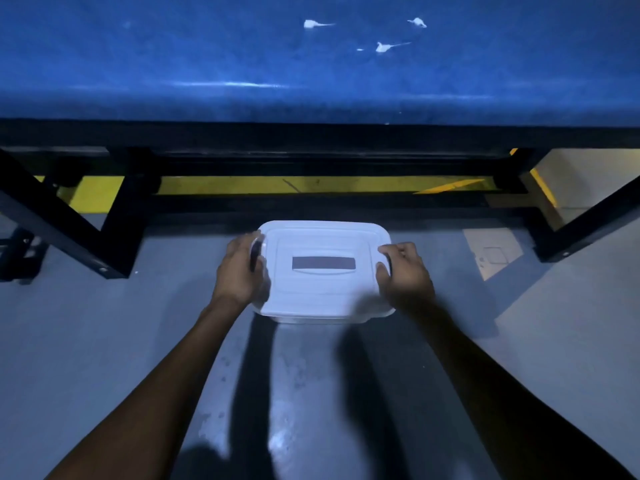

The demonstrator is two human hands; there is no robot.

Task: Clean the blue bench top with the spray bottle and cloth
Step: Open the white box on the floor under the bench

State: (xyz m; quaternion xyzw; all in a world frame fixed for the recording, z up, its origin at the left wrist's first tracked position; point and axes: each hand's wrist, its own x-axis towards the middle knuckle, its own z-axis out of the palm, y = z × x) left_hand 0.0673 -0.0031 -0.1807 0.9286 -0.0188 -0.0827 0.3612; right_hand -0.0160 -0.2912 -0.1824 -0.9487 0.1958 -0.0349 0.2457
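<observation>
The blue bench top [207, 57] spans the upper part of the head view, with three white smears [384, 46] on it right of centre. Below it, on the grey floor, stands a white plastic box [322, 289] with its lid on and a grey handle slot in the lid. My left hand [239, 268] grips the box's left end, fingers curled over a dark side latch. My right hand [405, 271] grips the right end the same way. No spray bottle or cloth is in sight.
The bench's black steel frame [114, 216] and slanted legs stand left and right of the box. A yellow floor stripe [277, 185] runs under the bench. A pale floor plate [493, 251] lies to the right. Grey floor [86, 341] stretches toward me.
</observation>
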